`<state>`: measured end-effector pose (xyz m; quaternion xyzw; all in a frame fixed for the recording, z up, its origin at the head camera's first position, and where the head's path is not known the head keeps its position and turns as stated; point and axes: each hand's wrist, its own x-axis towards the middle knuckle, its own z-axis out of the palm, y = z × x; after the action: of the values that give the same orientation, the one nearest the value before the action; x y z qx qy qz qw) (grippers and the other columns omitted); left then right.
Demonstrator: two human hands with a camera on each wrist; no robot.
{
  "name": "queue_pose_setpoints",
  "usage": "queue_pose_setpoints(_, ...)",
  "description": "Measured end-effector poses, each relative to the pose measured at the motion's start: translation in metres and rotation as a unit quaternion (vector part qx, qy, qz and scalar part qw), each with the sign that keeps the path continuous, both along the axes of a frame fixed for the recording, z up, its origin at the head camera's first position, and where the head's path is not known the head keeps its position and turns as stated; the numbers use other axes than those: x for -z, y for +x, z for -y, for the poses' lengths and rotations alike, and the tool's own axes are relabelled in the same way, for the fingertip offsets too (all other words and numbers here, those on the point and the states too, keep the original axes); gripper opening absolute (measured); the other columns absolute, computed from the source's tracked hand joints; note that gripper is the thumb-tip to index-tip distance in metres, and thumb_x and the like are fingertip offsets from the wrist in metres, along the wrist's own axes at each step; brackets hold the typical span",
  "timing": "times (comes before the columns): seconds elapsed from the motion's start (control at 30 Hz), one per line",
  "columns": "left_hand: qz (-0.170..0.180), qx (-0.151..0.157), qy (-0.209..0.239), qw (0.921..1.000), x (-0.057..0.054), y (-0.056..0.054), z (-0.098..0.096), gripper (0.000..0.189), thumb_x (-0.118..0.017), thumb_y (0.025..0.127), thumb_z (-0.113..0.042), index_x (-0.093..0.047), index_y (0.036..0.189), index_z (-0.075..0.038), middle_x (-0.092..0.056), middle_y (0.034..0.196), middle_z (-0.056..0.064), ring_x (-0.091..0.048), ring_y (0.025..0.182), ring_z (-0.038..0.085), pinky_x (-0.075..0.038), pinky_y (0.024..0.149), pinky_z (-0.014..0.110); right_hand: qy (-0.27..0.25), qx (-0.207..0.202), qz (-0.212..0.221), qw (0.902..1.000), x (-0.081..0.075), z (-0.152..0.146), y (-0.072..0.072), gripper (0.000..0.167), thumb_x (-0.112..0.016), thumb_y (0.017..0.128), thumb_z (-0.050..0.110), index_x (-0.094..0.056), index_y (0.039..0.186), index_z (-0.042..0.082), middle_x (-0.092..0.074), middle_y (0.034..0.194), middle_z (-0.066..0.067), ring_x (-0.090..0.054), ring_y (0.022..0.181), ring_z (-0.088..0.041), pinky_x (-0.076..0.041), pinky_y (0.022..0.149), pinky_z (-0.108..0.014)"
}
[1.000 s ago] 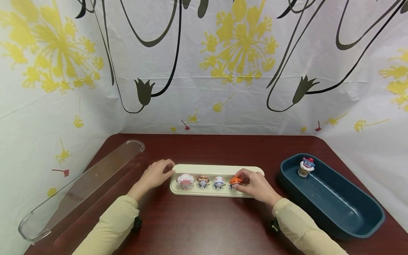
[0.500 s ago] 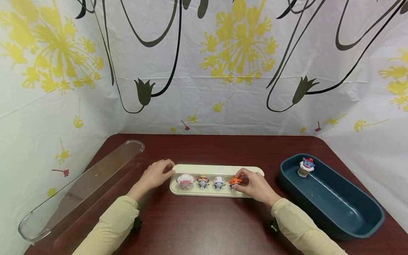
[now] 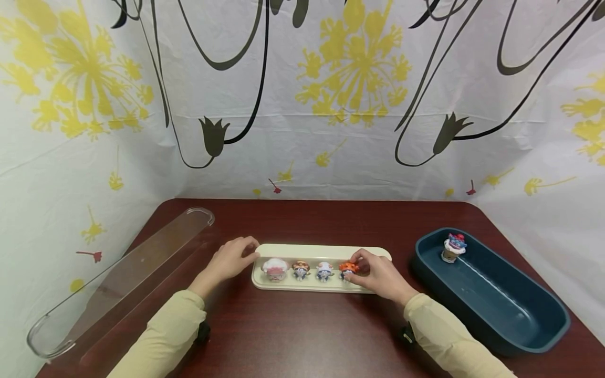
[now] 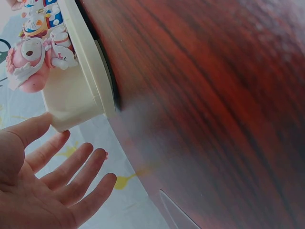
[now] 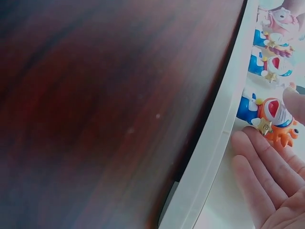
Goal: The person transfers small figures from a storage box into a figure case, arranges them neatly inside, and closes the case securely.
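A long cream tray (image 3: pixel 321 251) lies in the middle of the table with a row of small figurines in it. At its left end stands a pink and white figurine (image 3: pixel 275 269), followed by a brown-topped figurine (image 3: pixel 301 270) and a white-topped figurine (image 3: pixel 324 271). My right hand (image 3: pixel 380 275) pinches an orange-hatted figurine (image 5: pixel 274 110) at the row's right end, thumb on one side and fingers on the other. My left hand (image 3: pixel 231 257) has its thumb and index fingertips at the tray's left end; its other fingers (image 4: pixel 81 183) extend loosely below.
On the right sits a deep blue tub (image 3: pixel 491 294) with an ice-cream-cup-like figurine (image 3: pixel 454 248) at its far end. A long clear plastic cover (image 3: pixel 127 278) lies slantwise on the left. Patterned white cloth (image 3: pixel 293 157) hangs behind the dark red table (image 3: pixel 302 336).
The orange-hatted figurine has turned slightly, so more of its face shows under the right hand. The left hand keeps its place at the tray's end.
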<state>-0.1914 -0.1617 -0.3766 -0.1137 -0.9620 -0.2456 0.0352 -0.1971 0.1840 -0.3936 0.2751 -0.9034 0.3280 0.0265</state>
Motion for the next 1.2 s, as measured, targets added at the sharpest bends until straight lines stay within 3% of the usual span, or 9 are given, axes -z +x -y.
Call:
queue_pose_setpoints(0.33,0.002,-0.001,0.0,1.0,0.0,0.0,0.0,0.019,-0.062,0.082,-0.024,-0.059,0.098,-0.015,-0.058,0.095,0.003,-0.054,0.087,0.023,-0.043,0.068,0.042,-0.003,0.006,0.008,0.9999,-0.002,-0.003,0.001,0.031,-0.073,0.071,0.027,-0.054,0.091,0.014,-0.062,0.083,0.005,-0.058,0.073,-0.006,-0.047,0.068,-0.03)
queue_pose_setpoints(0.63,0.004,0.0,0.002,1.0,-0.001,0.0,0.0,0.018,-0.062,0.082,-0.023,-0.059,0.098,-0.015,-0.058,0.096,0.004,-0.054,0.088,0.023,-0.043,0.069,0.043,0.015,0.017,-0.004,0.9997,-0.014,-0.016,0.0,0.027,-0.071,0.073,0.032,-0.055,0.088,0.016,-0.063,0.082,0.006,-0.058,0.072,-0.004,-0.047,0.066,-0.027)
queue_pose_setpoints(1.2,0.0,0.001,0.001,1.0,0.0,0.0,0.001,0.018,-0.062,0.082,-0.023,-0.059,0.098,-0.014,-0.059,0.096,0.004,-0.054,0.089,0.023,-0.043,0.07,0.043,0.067,0.022,-0.06,0.9957,-0.066,-0.037,-0.005,0.029,-0.065,0.078,0.038,-0.061,0.089,0.012,-0.061,0.079,0.005,-0.057,0.068,-0.007,-0.048,0.062,-0.03)
